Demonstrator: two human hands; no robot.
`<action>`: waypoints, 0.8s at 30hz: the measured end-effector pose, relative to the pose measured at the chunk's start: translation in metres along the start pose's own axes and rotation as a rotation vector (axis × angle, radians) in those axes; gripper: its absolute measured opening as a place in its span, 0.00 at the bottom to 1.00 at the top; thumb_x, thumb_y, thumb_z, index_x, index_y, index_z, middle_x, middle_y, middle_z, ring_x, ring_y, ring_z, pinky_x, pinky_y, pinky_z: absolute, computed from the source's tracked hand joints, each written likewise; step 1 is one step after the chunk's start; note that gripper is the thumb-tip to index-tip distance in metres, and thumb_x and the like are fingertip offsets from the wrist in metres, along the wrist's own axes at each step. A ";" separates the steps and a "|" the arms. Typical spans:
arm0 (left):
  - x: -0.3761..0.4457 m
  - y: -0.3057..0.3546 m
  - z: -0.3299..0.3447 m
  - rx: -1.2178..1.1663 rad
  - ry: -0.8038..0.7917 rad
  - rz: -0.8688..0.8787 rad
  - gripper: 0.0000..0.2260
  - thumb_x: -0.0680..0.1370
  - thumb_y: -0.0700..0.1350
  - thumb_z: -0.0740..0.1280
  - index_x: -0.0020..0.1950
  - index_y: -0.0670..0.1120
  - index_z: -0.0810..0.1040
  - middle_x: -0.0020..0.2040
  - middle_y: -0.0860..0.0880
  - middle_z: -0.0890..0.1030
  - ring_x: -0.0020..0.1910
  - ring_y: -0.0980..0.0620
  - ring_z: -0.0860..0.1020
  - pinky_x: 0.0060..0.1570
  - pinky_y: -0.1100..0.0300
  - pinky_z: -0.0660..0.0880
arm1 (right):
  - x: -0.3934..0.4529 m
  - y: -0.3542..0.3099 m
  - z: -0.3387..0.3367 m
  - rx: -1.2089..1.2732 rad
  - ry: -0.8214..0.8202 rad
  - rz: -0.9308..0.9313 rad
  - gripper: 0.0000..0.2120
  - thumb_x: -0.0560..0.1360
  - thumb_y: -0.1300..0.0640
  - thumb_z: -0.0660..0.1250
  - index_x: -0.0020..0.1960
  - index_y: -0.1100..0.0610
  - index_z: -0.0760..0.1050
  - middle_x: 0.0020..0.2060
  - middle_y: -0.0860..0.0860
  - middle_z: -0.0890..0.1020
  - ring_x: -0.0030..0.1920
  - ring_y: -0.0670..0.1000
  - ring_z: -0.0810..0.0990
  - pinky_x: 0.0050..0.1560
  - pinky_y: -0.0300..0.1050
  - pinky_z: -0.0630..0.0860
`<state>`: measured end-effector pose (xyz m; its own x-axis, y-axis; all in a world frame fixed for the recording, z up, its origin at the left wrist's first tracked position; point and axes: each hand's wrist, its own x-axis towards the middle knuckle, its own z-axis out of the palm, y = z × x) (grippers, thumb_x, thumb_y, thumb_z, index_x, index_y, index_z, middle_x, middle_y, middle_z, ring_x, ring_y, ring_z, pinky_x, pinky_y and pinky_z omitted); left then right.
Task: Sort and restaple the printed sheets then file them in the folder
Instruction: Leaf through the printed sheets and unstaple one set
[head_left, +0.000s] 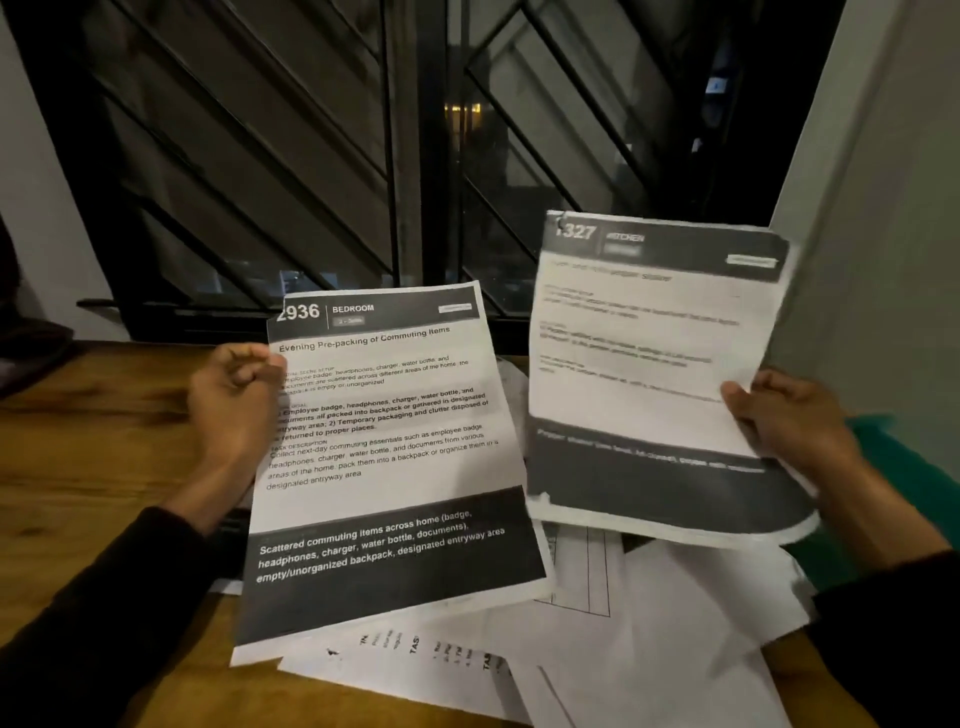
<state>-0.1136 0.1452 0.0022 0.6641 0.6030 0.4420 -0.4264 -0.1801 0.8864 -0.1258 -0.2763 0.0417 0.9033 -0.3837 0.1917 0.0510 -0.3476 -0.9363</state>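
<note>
My left hand (234, 395) grips the left edge of a printed sheet (384, 467) headed "2936 BEDROOM", held up over the table. My right hand (789, 415) grips the right edge of a second set of sheets (649, 374) headed "KITCHEN", blurred, with several page edges fanned at its lower right and a staple at its top left corner. Both are tilted towards me, side by side. Beneath them more loose printed sheets (649, 634) lie scattered on the wooden table (93, 467). A green folder (893, 457) lies at the right, mostly hidden behind my right arm.
A barred window (363, 156) with dark glass stands behind the table. A pale wall (883, 208) rises at the right. A dark object (31, 358) sits at the table's far left edge.
</note>
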 end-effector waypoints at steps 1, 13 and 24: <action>0.001 0.001 0.000 0.008 0.005 0.010 0.12 0.79 0.34 0.66 0.42 0.49 0.74 0.37 0.49 0.75 0.38 0.58 0.74 0.30 0.75 0.72 | 0.001 0.002 -0.005 -0.008 0.006 0.014 0.08 0.77 0.59 0.67 0.39 0.55 0.75 0.36 0.53 0.78 0.24 0.43 0.75 0.20 0.26 0.67; -0.011 0.005 0.010 0.035 -0.052 0.041 0.06 0.80 0.34 0.65 0.47 0.44 0.75 0.39 0.46 0.75 0.35 0.61 0.76 0.32 0.75 0.73 | -0.025 -0.004 0.034 0.017 -0.219 0.030 0.02 0.77 0.57 0.67 0.48 0.53 0.78 0.49 0.52 0.84 0.45 0.50 0.82 0.43 0.41 0.76; -0.033 0.002 0.024 -0.117 -0.390 -0.448 0.20 0.83 0.58 0.58 0.57 0.45 0.81 0.50 0.46 0.86 0.50 0.44 0.84 0.46 0.53 0.79 | -0.076 -0.009 0.115 -0.040 -0.308 -0.081 0.14 0.77 0.54 0.67 0.60 0.48 0.67 0.64 0.50 0.77 0.59 0.54 0.79 0.55 0.50 0.80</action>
<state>-0.1217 0.1058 -0.0074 0.9613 0.2673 0.0664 -0.1031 0.1259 0.9867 -0.1457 -0.1455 0.0018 0.9838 -0.0784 0.1614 0.1169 -0.4025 -0.9079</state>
